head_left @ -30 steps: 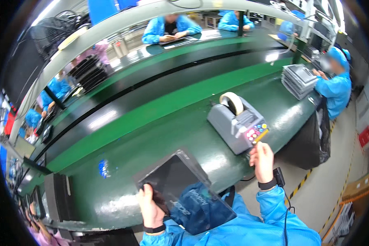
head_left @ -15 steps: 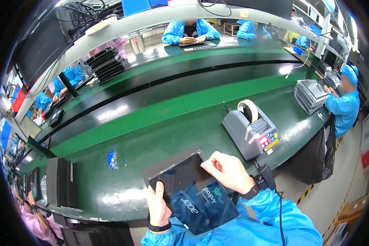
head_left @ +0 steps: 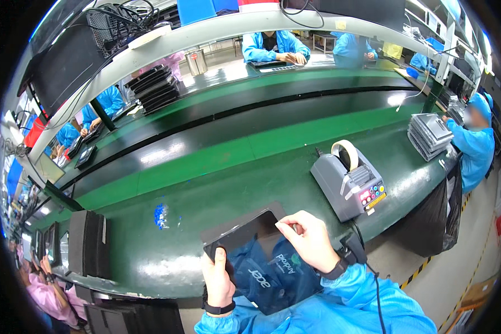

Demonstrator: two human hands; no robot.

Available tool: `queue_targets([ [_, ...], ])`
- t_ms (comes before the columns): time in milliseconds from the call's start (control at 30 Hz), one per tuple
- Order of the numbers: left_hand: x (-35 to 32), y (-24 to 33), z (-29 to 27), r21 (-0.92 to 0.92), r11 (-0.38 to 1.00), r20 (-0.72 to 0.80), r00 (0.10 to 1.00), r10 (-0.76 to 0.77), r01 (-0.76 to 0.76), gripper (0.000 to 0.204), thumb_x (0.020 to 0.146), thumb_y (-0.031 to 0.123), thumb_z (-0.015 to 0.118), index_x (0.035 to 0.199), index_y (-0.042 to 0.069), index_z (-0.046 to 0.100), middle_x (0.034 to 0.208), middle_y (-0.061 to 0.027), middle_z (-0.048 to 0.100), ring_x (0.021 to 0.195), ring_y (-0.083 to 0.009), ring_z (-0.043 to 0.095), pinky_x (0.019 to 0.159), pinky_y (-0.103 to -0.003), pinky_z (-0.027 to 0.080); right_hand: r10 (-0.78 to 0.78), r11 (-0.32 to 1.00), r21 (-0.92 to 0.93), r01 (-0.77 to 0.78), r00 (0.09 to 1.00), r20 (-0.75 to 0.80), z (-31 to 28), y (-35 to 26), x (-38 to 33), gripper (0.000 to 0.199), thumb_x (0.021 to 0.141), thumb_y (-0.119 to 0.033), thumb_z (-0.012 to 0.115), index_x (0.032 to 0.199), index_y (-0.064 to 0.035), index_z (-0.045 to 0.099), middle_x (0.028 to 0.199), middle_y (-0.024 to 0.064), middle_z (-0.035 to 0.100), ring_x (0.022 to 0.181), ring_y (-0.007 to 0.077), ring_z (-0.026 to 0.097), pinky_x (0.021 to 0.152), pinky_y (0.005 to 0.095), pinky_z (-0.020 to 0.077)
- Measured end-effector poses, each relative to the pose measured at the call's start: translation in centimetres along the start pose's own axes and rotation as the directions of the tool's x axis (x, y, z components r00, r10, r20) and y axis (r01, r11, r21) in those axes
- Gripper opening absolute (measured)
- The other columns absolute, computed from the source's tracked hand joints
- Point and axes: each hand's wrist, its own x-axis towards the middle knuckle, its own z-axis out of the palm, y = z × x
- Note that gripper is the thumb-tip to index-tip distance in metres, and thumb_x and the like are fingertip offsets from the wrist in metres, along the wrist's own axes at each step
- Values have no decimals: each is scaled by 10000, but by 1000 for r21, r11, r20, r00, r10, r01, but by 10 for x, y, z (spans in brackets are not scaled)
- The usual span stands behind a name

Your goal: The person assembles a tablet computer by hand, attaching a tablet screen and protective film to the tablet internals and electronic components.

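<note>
A tablet (head_left: 264, 245) with a dark glossy screen, lit with a start-up logo, is tilted over the bench's near edge. My left hand (head_left: 219, 281) grips its left side, thumb on the front and the other fingers hidden behind. At the tablet's right edge, near the far corner, my right hand (head_left: 312, 240) is closed with thumb and forefinger pinched together. What sits in that pinch, if anything, is too small to make out. A dark grey flat pad (head_left: 210, 236) shows beneath the tablet's far edge.
A grey tape dispenser (head_left: 345, 186) stands right of the tablet. Small blue scraps (head_left: 161, 216) lie on the green bench (head_left: 228, 183). Black foam blocks (head_left: 86, 243) stand at left. At far right, a stack of grey panels (head_left: 428, 136) sits before a co-worker (head_left: 473, 145); a black bag (head_left: 431, 222) hangs below.
The whole scene has shifted slightly rightward in the picture as the view turned. My left hand keeps its hold on the tablet. The right hand stays pinched at the tablet's right edge.
</note>
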Motion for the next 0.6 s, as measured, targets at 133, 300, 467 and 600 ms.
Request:
queue_targets([
  [133, 9, -1, -4, -49, 997, -4, 998, -67, 67, 146, 939, 215, 587, 1027, 99, 590, 782, 67, 555, 617, -50, 474, 533, -199, 373, 129, 981, 73, -180, 882, 453, -6, 13, 20, 319, 968, -262, 505, 920, 26, 635, 709, 39, 577, 672, 88, 481, 606, 270, 414],
  [300, 21, 13, -7, -159, 982, -17, 994, -106, 102, 201, 960, 255, 555, 1061, 85, 586, 884, 16, 617, 738, -104, 576, 649, -241, 468, 154, 921, 310, -236, 951, 267, -32, 11, 21, 495, 1030, -346, 303, 1077, 4, 649, 880, 53, 673, 684, 82, 519, 625, 223, 413],
  [467, 56, 13, -36, -323, 927, -34, 976, -213, 191, 219, 940, 335, 581, 1005, 128, 609, 854, 29, 622, 723, -98, 587, 623, -248, 468, 337, 856, 400, -327, 940, 46, -40, 69, -32, 373, 999, -249, 419, 758, -22, 589, 676, 38, 591, 601, 101, 502, 557, 255, 399],
  [600, 96, 24, -38, -425, 865, -98, 936, -338, 268, 220, 902, 404, 618, 813, 203, 614, 581, 75, 518, 539, -70, 507, 516, -257, 424, 186, 981, -10, -195, 949, -253, -44, 124, -68, 376, 983, -153, 442, 642, 1, 483, 592, 53, 521, 549, 128, 477, 521, 281, 372],
])
